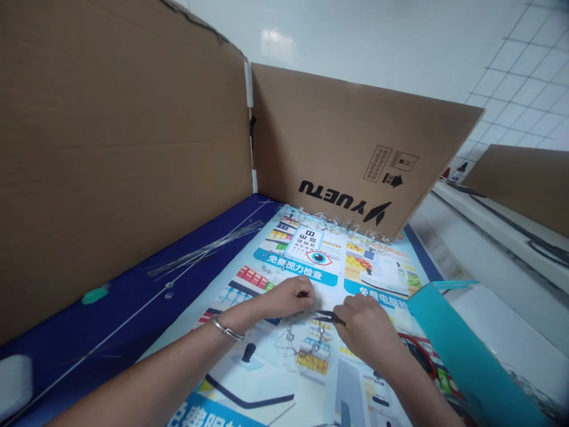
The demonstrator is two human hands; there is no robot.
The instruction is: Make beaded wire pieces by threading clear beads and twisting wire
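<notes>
1. Black pliers [336,316] sit in the right hand [367,323], its fingers closed round the handles; from there the tips point to nine o'clock.
2. Right at those tips I see the left hand [291,296], thumb and fingers pinched together, seemingly on a wire piece [310,311] too faint for me to make out fully.
3. I judge the step in hand to be working that piece with the pliers; the next move calls for a steady left pinch and a small, controlled right squeeze.
4. Just below, at six o'clock, wire loops [290,337] with clear beads lie over the poster [249,370].
5. Further out from the tips: a teal box [462,344] at three o'clock, loose strands [208,249] on blue cloth [133,323] at ten, cardboard [355,130] at twelve to one.
</notes>
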